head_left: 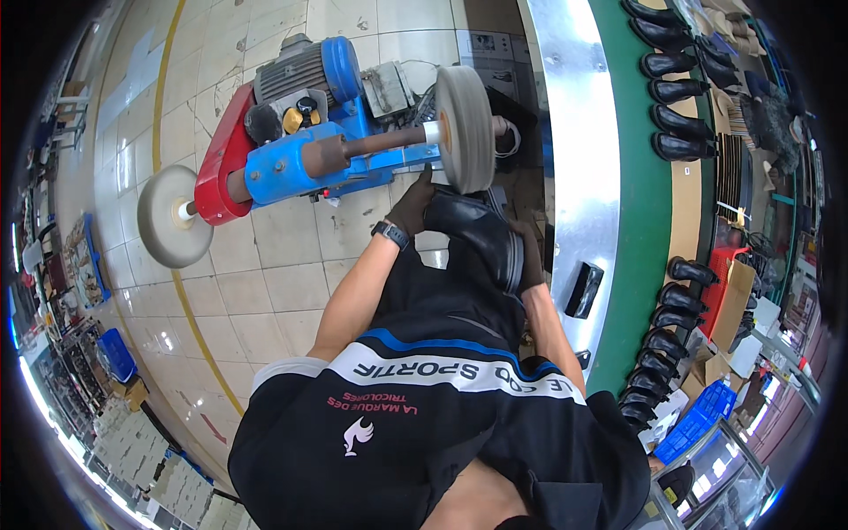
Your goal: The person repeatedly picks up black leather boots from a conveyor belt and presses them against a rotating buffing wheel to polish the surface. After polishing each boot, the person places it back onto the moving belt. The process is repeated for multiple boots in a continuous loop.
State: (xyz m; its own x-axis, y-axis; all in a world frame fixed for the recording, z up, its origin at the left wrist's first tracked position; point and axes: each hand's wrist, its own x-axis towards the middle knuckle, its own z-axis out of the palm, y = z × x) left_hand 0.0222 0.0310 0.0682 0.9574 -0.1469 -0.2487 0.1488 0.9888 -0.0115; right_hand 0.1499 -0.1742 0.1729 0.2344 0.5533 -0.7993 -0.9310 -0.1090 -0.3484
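I hold a glossy black leather shoe (481,237) in both gloved hands, below the right-hand buffing wheel (466,132) of a blue machine. My left hand (412,210), in a dark glove with a watch at the wrist, grips the shoe's left end, the thumb pointing up. Closed around its other side is my right hand (532,254), partly hidden behind the shoe. The shoe's upper edge meets the wheel's lower rim; whether they press together I cannot tell.
The machine has a blue shaft housing (287,168), red belt guard (223,150), motor (305,71) and a second wheel (172,216). To the right run a metal ledge (579,124) with a black block (584,290), and a green surface (640,203) beside rows of black shoes (680,128).
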